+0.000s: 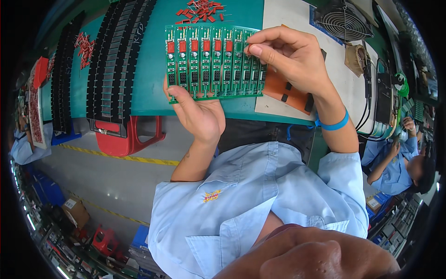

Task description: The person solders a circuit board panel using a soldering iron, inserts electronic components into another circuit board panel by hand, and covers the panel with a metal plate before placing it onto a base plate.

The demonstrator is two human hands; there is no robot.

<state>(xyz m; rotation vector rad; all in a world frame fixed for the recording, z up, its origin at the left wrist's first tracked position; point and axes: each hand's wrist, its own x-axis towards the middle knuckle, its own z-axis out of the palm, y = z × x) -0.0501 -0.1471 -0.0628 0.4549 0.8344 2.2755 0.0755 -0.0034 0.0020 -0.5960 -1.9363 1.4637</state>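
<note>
A green circuit board panel (216, 69), made of several narrow boards side by side, is held up over the table edge. My left hand (200, 114) grips its lower left edge, thumb on the front face and the other fingers behind. Red box-shaped components (194, 45) sit in a row across the upper part of the left boards; boards further right show none there. My right hand (292, 53) is at the panel's upper right, thumb and forefinger pinched on a small red component, mostly covered by the fingertips. A blue band circles the right wrist.
Loose red components with wire leads (202, 10) lie beyond the panel, with another pile (84, 49) at left. Black slotted racks (121, 60) stand on the green table (153, 88). An orange plate (290, 90), a fan guard (344, 25), a red stool (125, 139) and a co-worker (395, 162) are nearby.
</note>
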